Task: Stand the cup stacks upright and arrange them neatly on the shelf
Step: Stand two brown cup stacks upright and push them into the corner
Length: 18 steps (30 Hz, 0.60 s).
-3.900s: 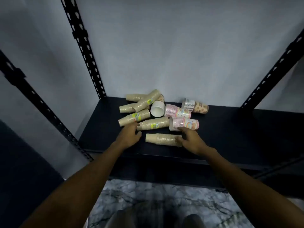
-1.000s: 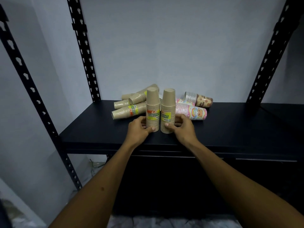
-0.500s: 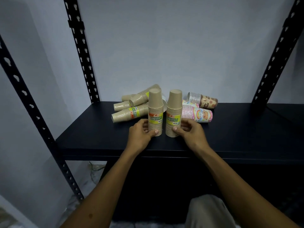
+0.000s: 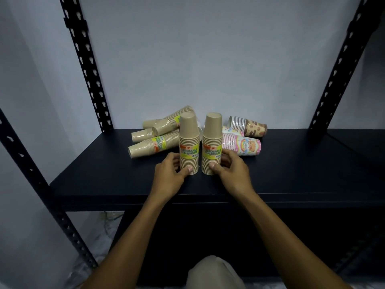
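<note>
On the black shelf (image 4: 104, 176), two kraft paper cup stacks stand upright, rims down, just apart. The left hand (image 4: 169, 176) grips the base of the left stack (image 4: 188, 142), thumb across its front; the right hand (image 4: 231, 174) grips the right stack (image 4: 212, 142) likewise. Behind them, on their sides, lie more kraft stacks (image 4: 150, 146) to the left and a pink rainbow-print stack (image 4: 242, 144) and a brown-print stack (image 4: 249, 126) to the right.
</note>
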Each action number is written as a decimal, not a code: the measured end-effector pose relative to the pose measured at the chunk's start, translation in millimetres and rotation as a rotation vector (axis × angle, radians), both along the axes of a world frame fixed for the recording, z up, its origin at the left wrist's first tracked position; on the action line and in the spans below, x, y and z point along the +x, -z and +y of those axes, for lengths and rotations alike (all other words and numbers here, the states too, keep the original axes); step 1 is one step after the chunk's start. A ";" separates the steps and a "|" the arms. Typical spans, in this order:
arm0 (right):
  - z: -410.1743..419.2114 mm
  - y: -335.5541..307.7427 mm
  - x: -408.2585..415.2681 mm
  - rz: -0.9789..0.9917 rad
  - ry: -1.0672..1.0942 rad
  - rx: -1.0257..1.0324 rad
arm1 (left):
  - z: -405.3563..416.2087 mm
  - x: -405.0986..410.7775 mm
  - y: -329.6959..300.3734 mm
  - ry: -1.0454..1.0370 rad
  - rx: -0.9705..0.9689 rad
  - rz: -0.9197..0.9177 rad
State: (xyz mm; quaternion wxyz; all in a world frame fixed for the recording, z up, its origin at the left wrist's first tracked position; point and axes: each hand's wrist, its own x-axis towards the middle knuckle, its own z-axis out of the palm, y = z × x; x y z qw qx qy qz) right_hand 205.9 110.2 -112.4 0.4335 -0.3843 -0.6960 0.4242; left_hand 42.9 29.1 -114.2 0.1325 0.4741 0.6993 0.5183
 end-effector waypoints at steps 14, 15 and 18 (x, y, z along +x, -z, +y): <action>-2.8 0.6 -1.6 -0.101 0.019 0.093 | -4.7 2.2 -2.7 -0.023 -0.003 0.046; -3.8 -0.2 -1.2 -0.103 0.020 0.101 | -5.5 2.0 -3.4 -0.028 0.000 0.039; -5.6 -1.1 -1.3 -0.105 0.021 0.111 | -7.9 3.6 -5.9 -0.015 0.020 0.015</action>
